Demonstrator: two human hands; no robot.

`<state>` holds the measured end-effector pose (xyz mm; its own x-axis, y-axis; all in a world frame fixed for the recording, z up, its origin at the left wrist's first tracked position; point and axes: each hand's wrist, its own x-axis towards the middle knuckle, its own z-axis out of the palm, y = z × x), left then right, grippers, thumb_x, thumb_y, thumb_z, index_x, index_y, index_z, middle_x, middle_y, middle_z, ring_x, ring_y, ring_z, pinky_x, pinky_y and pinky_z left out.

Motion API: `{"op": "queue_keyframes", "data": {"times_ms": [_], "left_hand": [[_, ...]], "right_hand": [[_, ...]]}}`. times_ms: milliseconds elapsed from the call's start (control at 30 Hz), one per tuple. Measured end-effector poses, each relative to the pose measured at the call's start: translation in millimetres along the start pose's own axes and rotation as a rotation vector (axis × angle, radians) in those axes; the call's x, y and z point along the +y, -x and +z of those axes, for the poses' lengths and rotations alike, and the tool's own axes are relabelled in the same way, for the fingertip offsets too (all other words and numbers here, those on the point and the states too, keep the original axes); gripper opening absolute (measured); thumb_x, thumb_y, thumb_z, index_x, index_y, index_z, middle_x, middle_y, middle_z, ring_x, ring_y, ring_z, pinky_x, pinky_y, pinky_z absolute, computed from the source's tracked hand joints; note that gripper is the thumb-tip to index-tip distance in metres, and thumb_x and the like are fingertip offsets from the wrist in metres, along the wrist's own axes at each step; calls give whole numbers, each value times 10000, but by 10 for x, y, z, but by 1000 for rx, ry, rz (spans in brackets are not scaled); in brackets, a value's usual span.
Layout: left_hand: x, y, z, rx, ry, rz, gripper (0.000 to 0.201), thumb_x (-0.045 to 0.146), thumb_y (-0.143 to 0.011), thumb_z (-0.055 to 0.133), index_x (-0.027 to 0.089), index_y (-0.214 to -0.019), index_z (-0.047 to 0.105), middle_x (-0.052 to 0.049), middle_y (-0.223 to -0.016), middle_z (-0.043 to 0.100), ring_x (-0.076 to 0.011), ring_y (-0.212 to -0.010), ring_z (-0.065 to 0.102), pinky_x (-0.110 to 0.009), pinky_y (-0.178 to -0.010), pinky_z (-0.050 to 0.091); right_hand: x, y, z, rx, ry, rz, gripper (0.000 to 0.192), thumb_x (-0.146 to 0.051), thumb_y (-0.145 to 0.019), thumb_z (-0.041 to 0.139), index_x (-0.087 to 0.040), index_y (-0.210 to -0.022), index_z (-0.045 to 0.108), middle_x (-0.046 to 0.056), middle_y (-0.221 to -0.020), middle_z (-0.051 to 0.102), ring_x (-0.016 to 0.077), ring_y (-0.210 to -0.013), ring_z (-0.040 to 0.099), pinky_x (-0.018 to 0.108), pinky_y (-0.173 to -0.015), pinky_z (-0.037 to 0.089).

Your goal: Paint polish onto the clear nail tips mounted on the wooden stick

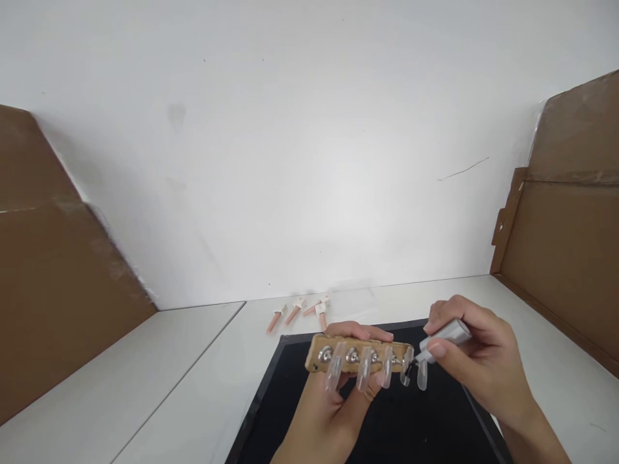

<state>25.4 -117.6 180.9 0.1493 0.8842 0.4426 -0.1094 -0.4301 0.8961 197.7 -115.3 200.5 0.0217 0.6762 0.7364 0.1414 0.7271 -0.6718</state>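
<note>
My left hand (338,406) is closed around a tan nail display stand (341,348), tilted so its row of round metal mounts faces me. Several clear false nails (363,370) stick out from it in a line. In my right hand (488,361) is a nail polish brush, pinched by its silver-grey cap (449,334). The dark brush tip (411,368) is at a clear nail near the stand's right end; whether it touches cannot be made out. Another clear nail (422,376) shows just right of the tip.
Below my hands lies a black mat (406,425) on the white table (193,386). Several pink sticks with white star-shaped ends (293,314) lie behind it. Cardboard panels stand at the left (53,258) and right (565,238), with a white wall (309,142) behind.
</note>
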Motion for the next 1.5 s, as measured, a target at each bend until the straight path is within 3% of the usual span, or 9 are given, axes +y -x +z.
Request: {"op": "queue_keyframes", "data": {"times_ms": [167,433,900,1500], "left_hand": [[-34,32,7,25,45,-23,166,230,-796,659,288,-909,551,25,-931,666,-160,-829,675,-283,-719,575],[3,5,35,15,70,-42,180,247,-803,665,303,-924,543,57,-950,674,-100,-732,656,-231,-724,557],[28,0,79,26,88,-24,177,315,-794,680,303,-920,556,56,-933,679,-117,-805,675,-218,-723,553],[17,43,7,23,94,-51,174,259,-785,687,275,-905,562,34,-924,679,-114,-715,644,-243,-703,555]], "right_hand": [[5,7,-5,115,76,5,154,-297,-819,681,-241,-700,602,-59,-503,505,95,-435,432,172,-396,363],[-143,-62,-2,24,135,-53,188,-282,-783,701,-225,-646,586,-70,-464,471,75,-411,438,129,-380,395],[-141,-73,1,-17,98,-21,182,-240,-790,677,-214,-642,573,-69,-441,487,77,-380,454,142,-355,385],[-26,8,-26,114,114,30,223,-388,-812,683,-221,-677,621,-40,-477,516,117,-415,457,207,-377,391]]}}
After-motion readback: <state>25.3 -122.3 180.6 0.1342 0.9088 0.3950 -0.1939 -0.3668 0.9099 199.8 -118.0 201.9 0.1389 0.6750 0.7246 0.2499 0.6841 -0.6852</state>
